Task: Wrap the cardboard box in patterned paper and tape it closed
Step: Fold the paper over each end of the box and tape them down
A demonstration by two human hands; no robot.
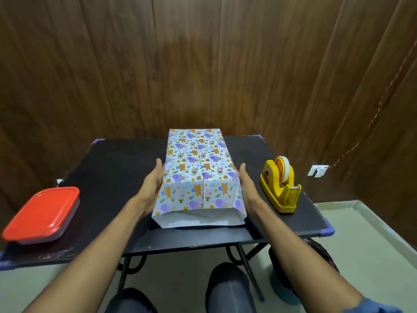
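The box (pixel 197 163) lies lengthwise in the middle of the black table (pixel 117 168), covered in white patterned paper with animals; a seam runs along its top. The paper's near end (pixel 198 219) stands open as a loose sleeve, white inside. My left hand (pixel 152 184) lies flat against the box's left side with straight fingers. Flat against the right side is my right hand (pixel 246 188). A yellow tape dispenser (pixel 281 186) with a roll of tape stands to the right of the box, apart from my right hand.
A shallow container with a red lid (pixel 42 214) sits at the table's near left corner. Wooden wall panels rise just behind the table. My knees (pixel 228 288) are under the front edge. A wall socket (pixel 318 171) with a cord is at the right.
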